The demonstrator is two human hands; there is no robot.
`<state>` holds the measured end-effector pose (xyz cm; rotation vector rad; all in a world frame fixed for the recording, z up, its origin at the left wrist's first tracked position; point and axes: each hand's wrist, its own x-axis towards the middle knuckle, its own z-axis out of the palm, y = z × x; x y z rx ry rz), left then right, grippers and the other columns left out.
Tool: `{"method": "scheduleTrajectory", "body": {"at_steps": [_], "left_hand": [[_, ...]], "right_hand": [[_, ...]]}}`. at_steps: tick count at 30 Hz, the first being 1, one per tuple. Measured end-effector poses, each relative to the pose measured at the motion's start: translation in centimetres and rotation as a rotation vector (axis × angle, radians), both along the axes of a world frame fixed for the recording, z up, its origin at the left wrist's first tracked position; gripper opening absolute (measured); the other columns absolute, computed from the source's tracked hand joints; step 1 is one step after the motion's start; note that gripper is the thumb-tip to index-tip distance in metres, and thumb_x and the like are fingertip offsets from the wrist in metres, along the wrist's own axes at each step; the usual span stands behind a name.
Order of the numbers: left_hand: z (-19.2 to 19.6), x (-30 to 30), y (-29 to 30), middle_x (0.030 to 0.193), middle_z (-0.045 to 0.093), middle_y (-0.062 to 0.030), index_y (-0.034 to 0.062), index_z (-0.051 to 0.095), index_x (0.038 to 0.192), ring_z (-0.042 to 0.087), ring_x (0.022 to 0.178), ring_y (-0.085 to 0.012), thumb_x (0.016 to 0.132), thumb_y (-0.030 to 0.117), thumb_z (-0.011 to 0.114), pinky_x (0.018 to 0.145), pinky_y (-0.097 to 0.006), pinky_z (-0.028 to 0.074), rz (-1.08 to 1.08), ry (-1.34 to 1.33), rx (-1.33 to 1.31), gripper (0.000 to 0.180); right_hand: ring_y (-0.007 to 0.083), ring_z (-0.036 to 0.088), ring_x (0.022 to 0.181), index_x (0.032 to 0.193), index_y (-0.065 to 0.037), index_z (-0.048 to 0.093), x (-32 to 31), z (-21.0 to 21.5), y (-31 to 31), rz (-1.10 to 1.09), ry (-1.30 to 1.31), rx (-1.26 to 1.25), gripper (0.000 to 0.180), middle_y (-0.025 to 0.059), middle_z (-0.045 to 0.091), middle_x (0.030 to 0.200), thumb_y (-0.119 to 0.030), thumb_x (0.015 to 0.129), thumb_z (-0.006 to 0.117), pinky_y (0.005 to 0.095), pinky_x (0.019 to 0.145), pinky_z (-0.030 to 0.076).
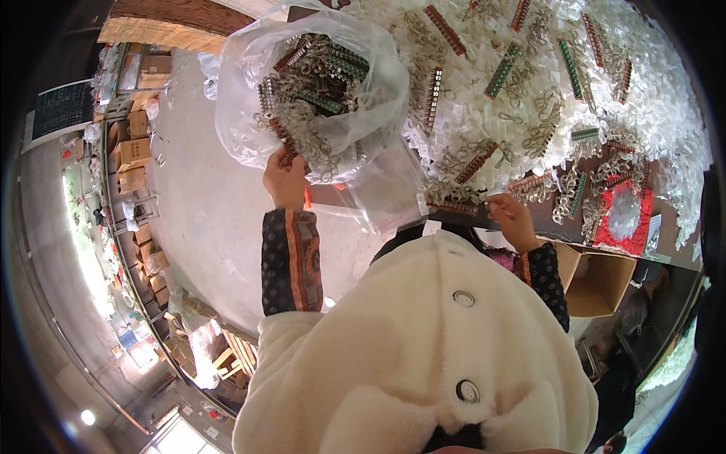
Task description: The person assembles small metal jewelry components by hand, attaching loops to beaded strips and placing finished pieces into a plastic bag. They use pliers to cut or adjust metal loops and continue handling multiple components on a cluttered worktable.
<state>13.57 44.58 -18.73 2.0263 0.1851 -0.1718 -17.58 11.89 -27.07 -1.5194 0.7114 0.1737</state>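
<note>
left hand (284,178): raised at far left, fingers curled shut in a grip, back of hand toward camera | left forearm: patterned dark-and-orange sleeve, running up from near | right hand (513,218): lower, at right, fingers pinched together | right forearm: bent, short in view, patterned cuff

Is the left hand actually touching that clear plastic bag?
Touching: in the head view the left hand grips the lower edge of the clear plastic bag.
</note>
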Motion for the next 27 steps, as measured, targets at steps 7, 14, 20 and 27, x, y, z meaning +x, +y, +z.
{"method": "scheduleTrajectory", "body": {"at_steps": [7, 14, 20, 27], "left_hand": [[-4.4, 2.7, 1.4, 0.089, 0.07, -0.0094, 0.0019, 0.064, 0.111, 0.065, 0.079, -0.0193, 0.078, 0.015, 0.068, 0.074, -0.035, 0.052, -0.135, -0.313, 0.496, 0.035], [-1.1, -0.6, -0.6, 0.11, 0.062, -0.0101, -0.0007, 0.059, 0.122, 0.057, 0.08, -0.0187, 0.085, 0.02, 0.073, 0.068, -0.032, 0.049, -0.122, -0.545, 0.698, 0.045], [0.7, -6.7, -7.1, 0.107, 0.06, -0.0118, -0.0012, 0.062, 0.115, 0.058, 0.081, -0.0198, 0.088, 0.006, 0.066, 0.064, -0.029, 0.05, -0.518, -0.846, 0.371, 0.029], [-1.0, -10.8, -11.7, 0.099, 0.061, -0.0114, -0.0031, 0.063, 0.111, 0.057, 0.077, -0.0186, 0.087, -0.001, 0.062, 0.065, -0.029, 0.049, -0.959, -0.803, 0.038, 0.025]], "right_hand": [[0.0116, 0.06, 0.076, 0.103, 0.0, 0.064, -2.6, -1.1, -0.6, -0.032, -0.106, -0.08, 0.018, 0.005, 0.064, 0.082, -0.015, 0.094, 0.059, 0.0286, 0.072, 0.05], [0.0122, 0.065, 0.078, 0.105, 0.0, 0.065, -15.8, -6.8, -3.0, -0.35, 0.206, -0.044, 0.016, 0.0046, 0.067, 0.087, -0.012, 0.096, 0.058, 0.0261, 0.069, 0.052], [0.0149, 0.063, 0.065, 0.098, -0.003, 0.066, -29.6, -17.0, 2.0, -0.311, 0.761, -0.289, 0.016, 0.0037, 0.064, 0.073, -0.016, 0.094, 0.058, 0.0271, 0.058, 0.05], [0.015, 0.065, 0.062, 0.089, -0.001, 0.067, -34.2, -18.8, 14.7, -0.923, 0.524, 0.273, 0.014, 0.0076, 0.067, 0.075, -0.011, 0.09, 0.057, 0.0301, 0.051, 0.05]]}}
